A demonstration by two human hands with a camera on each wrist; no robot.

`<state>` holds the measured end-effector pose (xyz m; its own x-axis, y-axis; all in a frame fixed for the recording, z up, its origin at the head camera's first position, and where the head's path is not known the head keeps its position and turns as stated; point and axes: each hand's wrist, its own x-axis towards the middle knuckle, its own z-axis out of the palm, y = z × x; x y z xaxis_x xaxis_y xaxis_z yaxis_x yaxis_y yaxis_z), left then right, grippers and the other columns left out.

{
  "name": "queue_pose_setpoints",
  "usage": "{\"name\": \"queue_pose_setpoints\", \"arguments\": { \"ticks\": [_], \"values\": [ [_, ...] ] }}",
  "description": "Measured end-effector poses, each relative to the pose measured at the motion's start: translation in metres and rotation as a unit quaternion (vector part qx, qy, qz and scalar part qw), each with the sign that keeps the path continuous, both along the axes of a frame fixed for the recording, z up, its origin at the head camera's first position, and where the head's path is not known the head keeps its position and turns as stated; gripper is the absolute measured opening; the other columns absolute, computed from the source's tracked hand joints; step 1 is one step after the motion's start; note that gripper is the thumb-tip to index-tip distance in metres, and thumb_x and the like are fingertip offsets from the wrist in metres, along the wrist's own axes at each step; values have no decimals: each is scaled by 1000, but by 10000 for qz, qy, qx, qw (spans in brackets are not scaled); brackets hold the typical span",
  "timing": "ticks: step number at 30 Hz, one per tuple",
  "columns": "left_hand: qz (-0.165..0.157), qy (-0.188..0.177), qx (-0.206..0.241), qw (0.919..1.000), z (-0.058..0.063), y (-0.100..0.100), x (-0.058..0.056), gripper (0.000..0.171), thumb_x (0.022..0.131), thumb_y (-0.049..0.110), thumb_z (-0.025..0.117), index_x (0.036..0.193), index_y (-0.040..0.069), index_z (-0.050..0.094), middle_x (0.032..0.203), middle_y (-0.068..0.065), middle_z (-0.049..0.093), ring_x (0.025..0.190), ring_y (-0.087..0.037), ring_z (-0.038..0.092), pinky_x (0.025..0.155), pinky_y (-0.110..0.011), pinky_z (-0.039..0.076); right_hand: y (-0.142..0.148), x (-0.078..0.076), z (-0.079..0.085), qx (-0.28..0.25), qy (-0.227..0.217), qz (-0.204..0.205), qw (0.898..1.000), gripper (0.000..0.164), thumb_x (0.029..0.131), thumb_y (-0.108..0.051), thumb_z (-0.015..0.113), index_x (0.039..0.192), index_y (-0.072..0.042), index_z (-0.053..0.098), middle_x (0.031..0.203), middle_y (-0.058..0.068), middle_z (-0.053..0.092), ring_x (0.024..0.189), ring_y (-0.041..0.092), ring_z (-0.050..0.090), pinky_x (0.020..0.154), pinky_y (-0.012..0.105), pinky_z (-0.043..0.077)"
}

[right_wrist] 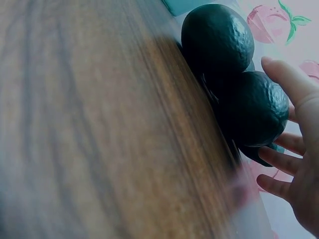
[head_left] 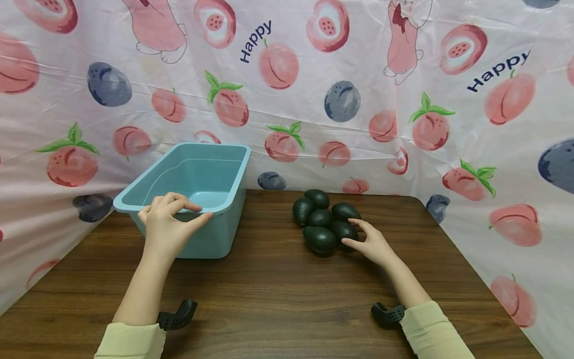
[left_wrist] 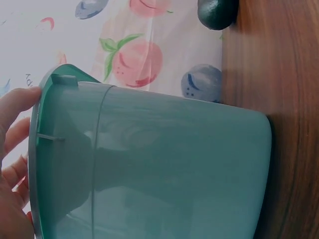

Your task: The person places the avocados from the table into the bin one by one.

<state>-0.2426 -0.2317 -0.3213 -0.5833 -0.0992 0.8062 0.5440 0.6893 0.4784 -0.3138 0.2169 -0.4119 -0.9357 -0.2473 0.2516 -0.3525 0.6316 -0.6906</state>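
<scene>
My left hand (head_left: 167, 222) is at the front rim of a light blue plastic bin (head_left: 215, 234), thumb and fingers spread apart. In the left wrist view the thumb tip lies right at the rim, and the other fingers are partly hidden behind it. On the right, several dark green avocados (head_left: 320, 240) lie bunched together on the table. My right hand (head_left: 372, 244) reaches around the rightmost front avocado (right_wrist: 256, 109). Its thumb stands a little off the skin in the right wrist view, while the fingers extend along the far side.
The bin stands at the left back of the brown wooden table (head_left: 278, 304). A fruit-printed cloth (head_left: 296, 104) hangs behind and along both sides. Each wrist carries a black strap mount (head_left: 177, 315).
</scene>
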Motion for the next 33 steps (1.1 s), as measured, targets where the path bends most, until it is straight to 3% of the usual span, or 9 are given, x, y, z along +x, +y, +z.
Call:
{"name": "queue_pose_setpoints", "arguments": {
  "ticks": [7, 18, 26, 33],
  "values": [
    [28, -254, 48, 9997, 3, -1, 1, 20, 64, 10, 90, 72, 6, 72, 81, -5, 59, 88, -22, 45, 92, -53, 12, -1, -3, -3, 49, -99, 21, 9999, 71, 86, -39, 71, 142, -8, 42, 138, 19, 46, 120, 41, 50, 94, 54, 42],
    [-39, -1202, -72, 9927, 14, -5, 4, 20, 69, 21, 88, 75, 9, 73, 86, -5, 61, 93, -23, 44, 89, -54, 10, -3, -5, -3, 41, -309, 10, 9995, 73, 84, -36, 74, 143, -8, 42, 139, 22, 45, 116, 40, 52, 78, 42, 51],
    [-47, -1455, -207, 9891, 16, -9, 4, 21, 71, 24, 86, 77, 9, 73, 88, -4, 61, 96, -26, 44, 88, -56, 10, -3, -6, -3, 42, -373, -28, 9993, 74, 83, -36, 75, 143, -8, 41, 140, 22, 44, 117, 41, 51, 79, 43, 51],
    [-83, -1638, -262, 9861, 20, -9, 5, 23, 71, 26, 87, 78, 10, 72, 87, -5, 62, 97, -28, 44, 91, -58, 9, -4, -7, -3, -26, -464, -107, 9989, 71, 82, -34, 76, 141, -8, 43, 138, 21, 46, 113, 39, 54, 66, 35, 52]
  ]
}}
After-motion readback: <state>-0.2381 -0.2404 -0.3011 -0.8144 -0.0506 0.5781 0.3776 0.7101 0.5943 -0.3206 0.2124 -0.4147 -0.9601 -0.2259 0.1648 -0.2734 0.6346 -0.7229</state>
